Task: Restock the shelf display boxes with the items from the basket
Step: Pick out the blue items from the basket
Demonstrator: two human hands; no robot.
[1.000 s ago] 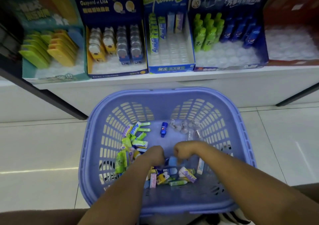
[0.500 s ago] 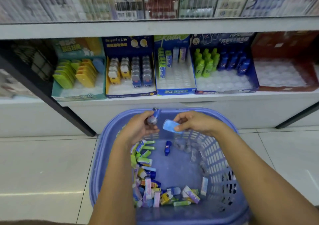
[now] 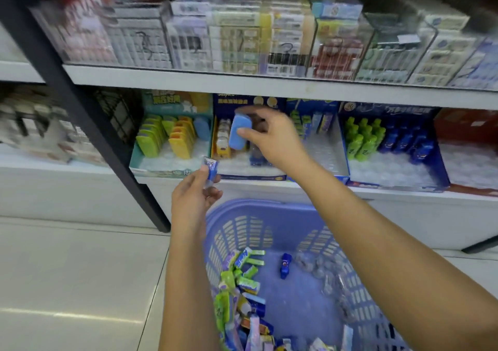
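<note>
Above the far rim of the lilac slotted-plastic basket (image 3: 258, 206), the right hand (image 3: 272, 137) pinches a smooth, rounded light-blue case (image 3: 239, 134) in front of the navy cardboard display box (image 3: 253, 177), hiding part of its rows. The left hand (image 3: 194, 197), lower and nearer the basket, grips a small glossy blue packet (image 3: 211, 168). Up and left of the basket, a slanting black post (image 3: 107, 140) runs just beside the teal display box (image 3: 161, 172) of green and yellow cases; inside the basket lie crinkly wrapped packets (image 3: 242, 278) and a little blue bottle (image 3: 285, 265).
</note>
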